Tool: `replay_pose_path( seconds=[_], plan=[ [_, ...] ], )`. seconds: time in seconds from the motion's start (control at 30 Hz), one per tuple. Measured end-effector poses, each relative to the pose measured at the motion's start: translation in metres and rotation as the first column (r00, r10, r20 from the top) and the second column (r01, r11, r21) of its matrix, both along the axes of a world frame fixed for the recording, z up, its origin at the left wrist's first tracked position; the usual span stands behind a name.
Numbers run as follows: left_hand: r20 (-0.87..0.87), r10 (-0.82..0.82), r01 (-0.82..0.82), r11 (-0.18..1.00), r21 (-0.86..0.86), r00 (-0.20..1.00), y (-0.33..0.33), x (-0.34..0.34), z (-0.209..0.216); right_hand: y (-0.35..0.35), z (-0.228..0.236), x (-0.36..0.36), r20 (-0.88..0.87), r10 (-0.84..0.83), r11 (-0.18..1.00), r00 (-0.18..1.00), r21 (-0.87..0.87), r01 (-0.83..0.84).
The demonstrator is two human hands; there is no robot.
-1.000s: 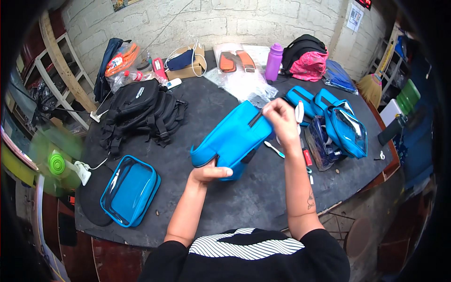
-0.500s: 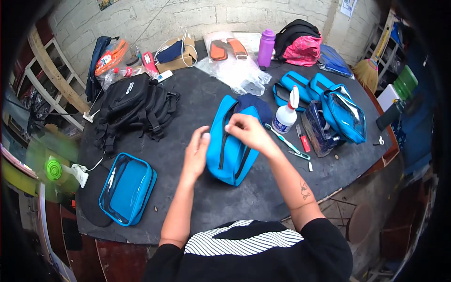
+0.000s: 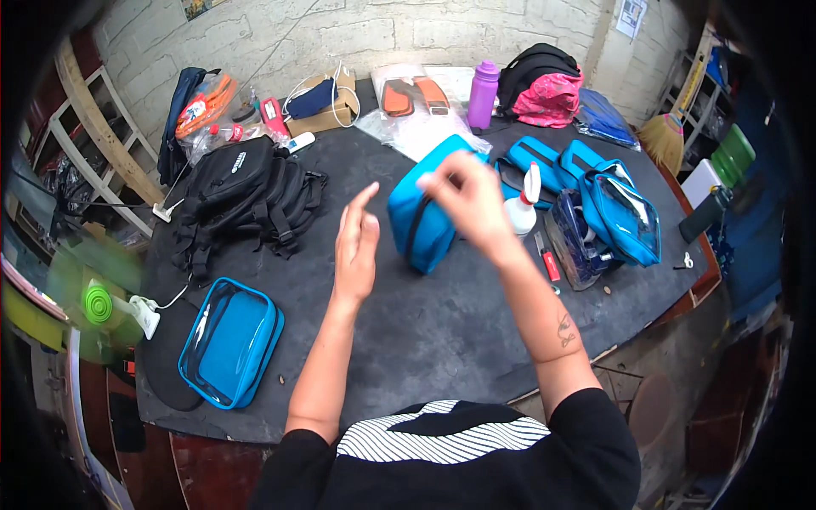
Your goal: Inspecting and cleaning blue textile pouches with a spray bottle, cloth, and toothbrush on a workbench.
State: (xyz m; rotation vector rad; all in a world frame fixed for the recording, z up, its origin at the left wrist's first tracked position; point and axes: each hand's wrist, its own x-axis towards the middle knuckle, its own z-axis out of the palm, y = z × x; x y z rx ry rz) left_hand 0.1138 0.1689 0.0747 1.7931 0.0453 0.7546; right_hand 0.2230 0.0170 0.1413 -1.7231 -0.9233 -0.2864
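A blue zippered pouch (image 3: 432, 223) is tilted up off the middle of the black table, its dark zipper running down the side. My right hand (image 3: 472, 195), slightly blurred, has its fingers curled in a pinch at the pouch's upper right part and covers some of it. To the left of the pouch, my left hand (image 3: 357, 246) is open with its fingers stretched up, touching nothing. Another blue pouch with a clear window (image 3: 234, 347) lies at the left front of the table.
A black backpack (image 3: 242, 191) lies at the left. On the right are a white spray bottle (image 3: 520, 212), a red cutter (image 3: 551, 262), a dark clear-sided pouch (image 3: 571, 242) and several blue pouches (image 3: 627, 225). A purple bottle (image 3: 483, 95) stands at the back. A green fan (image 3: 96, 303) spins at the left edge.
The blue pouch has moved away from me and been tipped up by my right hand. My left hand has come away from its side and opened.
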Motion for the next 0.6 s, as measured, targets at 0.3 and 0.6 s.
replay_pose_path(
  seconds=[0.3, 0.6],
  plan=[
    [0.151, 0.127, -0.162, 0.955, 0.250, 0.980, 0.005, 0.010, -0.002, 0.003, 0.005, 0.025, 0.232, -0.330, 0.943, 0.915, 0.042, 0.329],
    [0.101, 0.182, -0.197, 0.966, 0.168, 0.978, 0.004, 0.003, -0.007, 0.030, -0.039, -0.014, -0.154, 0.009, 0.998, 0.988, -0.059, -0.019]
  ],
)
